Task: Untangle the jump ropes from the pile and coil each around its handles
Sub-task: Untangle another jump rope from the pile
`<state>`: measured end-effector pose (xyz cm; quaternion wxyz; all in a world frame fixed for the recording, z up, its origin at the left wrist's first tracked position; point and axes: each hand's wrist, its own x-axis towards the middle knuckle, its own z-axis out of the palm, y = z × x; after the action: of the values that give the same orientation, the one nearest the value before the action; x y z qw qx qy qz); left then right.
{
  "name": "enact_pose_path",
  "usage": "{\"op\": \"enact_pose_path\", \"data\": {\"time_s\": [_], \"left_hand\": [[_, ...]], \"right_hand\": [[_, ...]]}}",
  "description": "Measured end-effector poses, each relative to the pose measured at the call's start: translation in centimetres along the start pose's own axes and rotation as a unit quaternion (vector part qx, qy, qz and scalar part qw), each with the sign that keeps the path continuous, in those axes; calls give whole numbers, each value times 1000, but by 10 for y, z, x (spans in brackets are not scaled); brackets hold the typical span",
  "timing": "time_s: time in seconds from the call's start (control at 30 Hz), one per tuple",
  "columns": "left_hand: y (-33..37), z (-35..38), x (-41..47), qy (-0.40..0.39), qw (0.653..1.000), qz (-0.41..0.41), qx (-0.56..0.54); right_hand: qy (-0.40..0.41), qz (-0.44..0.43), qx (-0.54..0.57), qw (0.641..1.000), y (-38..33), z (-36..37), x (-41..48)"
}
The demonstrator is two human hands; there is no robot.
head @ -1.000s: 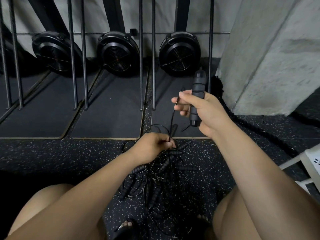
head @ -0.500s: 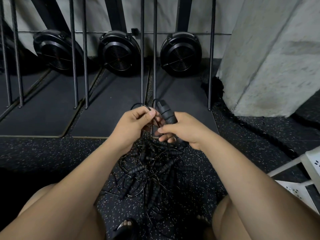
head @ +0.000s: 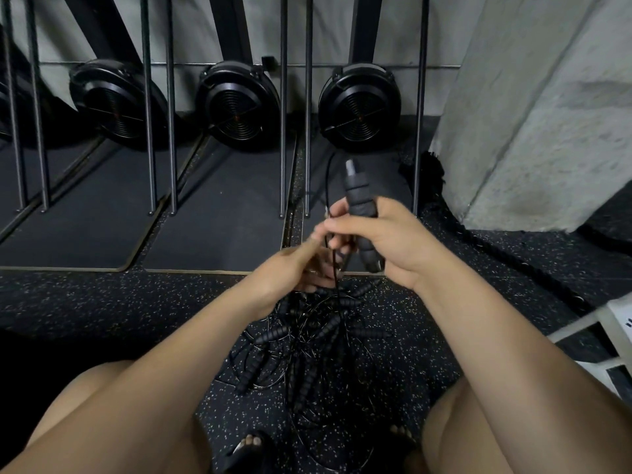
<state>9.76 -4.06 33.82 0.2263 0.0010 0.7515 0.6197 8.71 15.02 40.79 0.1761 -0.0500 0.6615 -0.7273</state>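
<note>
Handle [head: 359, 200]: black, ridged, nearly upright, cap end up, above the far edge of the pile. Your right hand [head: 396, 244] is wrapped round its lower half, thumb lying across the front. A thin black cord [head: 327, 186] arcs off beside the handle top and runs down between your hands.

Your left hand [head: 290, 268] sits just below and left of the right, fingers reaching to the cord; blurred, so I cannot tell whether they pinch it.

The pile [head: 318, 340] of tangled ropes and handles lies on the speckled floor [head: 102, 309] between your knees, directly under both hands.

Beyond: dark mats [head: 219, 227], vertical metal bars [head: 283, 131], three round fan housings [head: 239, 100]. Concrete pillar [head: 533, 114] at right, thick black rope [head: 513, 254] along its foot.
</note>
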Motion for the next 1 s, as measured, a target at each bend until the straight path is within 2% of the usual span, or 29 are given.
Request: {"op": "enact_pose_path", "data": {"time_s": [0.07, 0.13, 0.27, 0.47, 0.6, 0.73, 0.9, 1.0], "left_hand": [[-6, 8, -1, -69, 997, 4, 42], [-11, 16, -3, -98, 989, 27, 103], [-25, 23, 3, -68, 975, 97, 190], [-27, 21, 9, -14, 965, 118, 234], [-17, 15, 6, 18, 962, 159, 220], [-8, 1, 5, 67, 968, 179, 162], [6, -11, -5, 96, 979, 182, 8], [9, -16, -8, 99, 976, 188, -43]], "right_hand": [[18, -30, 56, 998, -6, -7, 1], [49, -54, 91, 993, -10, -14, 2], [95, -70, 146, 982, -10, -22, 7], [112, -49, 142, 982, -5, -30, 13], [131, 20, -8, 991, 6, -32, 16], [85, 64, -134, 985, 23, -21, 17], [3, 83, -185, 979, 28, -3, 12], [-10, 81, -193, 978, 33, 5, 14]]}}
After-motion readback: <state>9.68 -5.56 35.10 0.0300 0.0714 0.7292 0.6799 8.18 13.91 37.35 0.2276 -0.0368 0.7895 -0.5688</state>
